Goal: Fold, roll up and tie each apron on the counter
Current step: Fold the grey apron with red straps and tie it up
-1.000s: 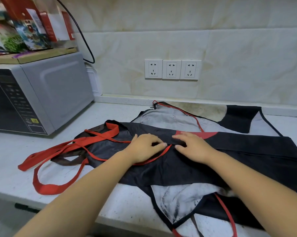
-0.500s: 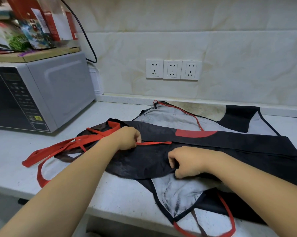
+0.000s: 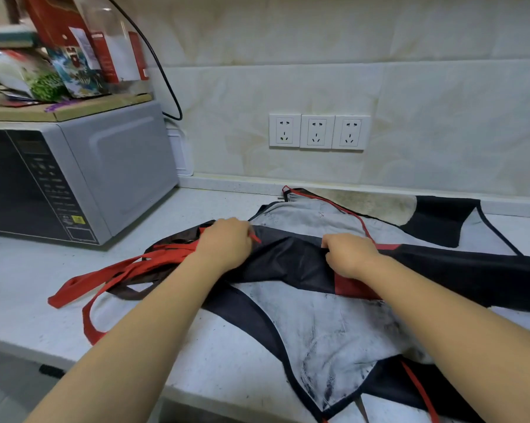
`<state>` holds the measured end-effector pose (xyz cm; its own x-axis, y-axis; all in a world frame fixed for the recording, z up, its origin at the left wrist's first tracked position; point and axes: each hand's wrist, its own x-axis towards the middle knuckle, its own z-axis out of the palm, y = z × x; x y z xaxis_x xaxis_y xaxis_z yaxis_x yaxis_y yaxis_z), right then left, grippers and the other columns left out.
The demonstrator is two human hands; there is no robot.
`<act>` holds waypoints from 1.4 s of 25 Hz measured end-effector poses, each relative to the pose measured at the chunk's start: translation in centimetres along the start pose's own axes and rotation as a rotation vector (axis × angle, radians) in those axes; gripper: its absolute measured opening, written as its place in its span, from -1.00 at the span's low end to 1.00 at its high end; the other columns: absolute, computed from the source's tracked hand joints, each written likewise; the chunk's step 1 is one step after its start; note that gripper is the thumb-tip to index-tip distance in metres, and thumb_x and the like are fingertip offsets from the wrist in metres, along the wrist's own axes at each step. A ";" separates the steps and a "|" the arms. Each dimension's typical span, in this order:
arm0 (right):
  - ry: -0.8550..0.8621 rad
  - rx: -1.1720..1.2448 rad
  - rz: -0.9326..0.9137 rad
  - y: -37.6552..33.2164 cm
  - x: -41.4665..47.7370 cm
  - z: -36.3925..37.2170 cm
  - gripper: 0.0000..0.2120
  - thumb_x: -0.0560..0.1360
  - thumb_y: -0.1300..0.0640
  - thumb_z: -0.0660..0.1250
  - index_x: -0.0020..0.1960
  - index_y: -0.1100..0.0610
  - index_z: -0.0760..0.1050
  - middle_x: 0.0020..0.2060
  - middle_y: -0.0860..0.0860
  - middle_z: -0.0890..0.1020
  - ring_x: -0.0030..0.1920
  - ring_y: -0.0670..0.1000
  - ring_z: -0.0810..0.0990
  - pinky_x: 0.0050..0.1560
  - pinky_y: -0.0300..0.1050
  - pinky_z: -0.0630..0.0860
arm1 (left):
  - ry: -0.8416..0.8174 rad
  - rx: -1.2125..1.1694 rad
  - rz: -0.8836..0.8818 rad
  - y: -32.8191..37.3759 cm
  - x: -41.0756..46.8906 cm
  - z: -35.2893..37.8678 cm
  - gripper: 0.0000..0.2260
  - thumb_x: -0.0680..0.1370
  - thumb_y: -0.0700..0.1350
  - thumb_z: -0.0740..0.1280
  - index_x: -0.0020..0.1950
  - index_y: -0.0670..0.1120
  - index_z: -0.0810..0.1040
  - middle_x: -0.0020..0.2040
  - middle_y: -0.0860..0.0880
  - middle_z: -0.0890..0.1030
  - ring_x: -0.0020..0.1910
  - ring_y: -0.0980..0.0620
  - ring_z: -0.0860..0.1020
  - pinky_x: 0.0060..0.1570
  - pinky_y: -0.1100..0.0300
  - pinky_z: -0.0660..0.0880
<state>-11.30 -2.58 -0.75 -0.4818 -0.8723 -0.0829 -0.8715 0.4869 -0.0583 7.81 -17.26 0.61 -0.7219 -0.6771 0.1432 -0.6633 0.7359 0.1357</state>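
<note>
Left grip [image 3: 227,244]: curled tight, holding the red straps [image 3: 120,271] at the black apron [image 3: 294,262].
Right grip [image 3: 349,254]: pinching the top fold of the black apron, near the left grip.
Black apron: folded in a long band across the middle of the desk [image 3: 28,288], on top of the grey apron [image 3: 334,328].
Grey apron: flat, reaching from the back edge to the front edge.
Red straps: loose, trailing toward the left front edge.
Microwave [image 3: 120,166]: at the back left corner.

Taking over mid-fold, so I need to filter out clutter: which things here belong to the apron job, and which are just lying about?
For the job: black apron, gripped by left hand and right hand; its red straps; grey apron underneath; counter.

Lying about: microwave, packets on top of it, wall sockets, black cable.
</note>
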 end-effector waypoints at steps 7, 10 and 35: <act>0.199 -0.052 0.090 0.3 0.4 3.9 -0.79 0.60 0.02 0.14 0.19 0.02 0.42 0.16 0.02 0.50 0.21 0.11 0.42 0.31 0.16 0.26 | -0.195 -0.112 0.047 1.8 0.8 2.2 -0.56 0.50 0.23 0.30 0.30 0.05 0.44 0.25 0.07 0.54 0.22 -0.01 0.49 0.13 0.05 0.46; 0.291 -0.016 0.123 -0.5 -0.2 5.1 -0.69 0.60 -0.04 0.14 0.32 -0.04 0.35 0.26 0.03 0.42 0.31 0.12 0.31 0.40 0.31 0.13 | -0.256 -0.055 0.044 0.2 1.4 2.4 -0.68 0.53 0.10 0.34 0.19 -0.05 0.51 0.15 -0.03 0.57 0.13 -0.06 0.52 0.10 0.03 0.48; 0.025 0.052 0.108 -1.6 -0.6 7.2 -0.42 0.54 -0.35 -0.20 0.53 -0.27 -0.15 0.57 -0.04 -0.11 0.55 0.13 -0.22 0.42 0.39 -0.24 | -0.480 0.197 -0.130 -7.4 -1.9 -1.8 -0.68 0.35 0.17 0.43 -0.17 -0.05 0.47 -0.21 0.02 0.53 -0.19 -0.02 0.50 -0.15 0.10 0.45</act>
<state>-8.98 -2.47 -7.74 -0.5756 -0.8150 -0.0670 -0.8086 0.5795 -0.1019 14.44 -21.41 1.13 -0.6099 -0.7191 -0.3332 -0.7442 0.6642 -0.0712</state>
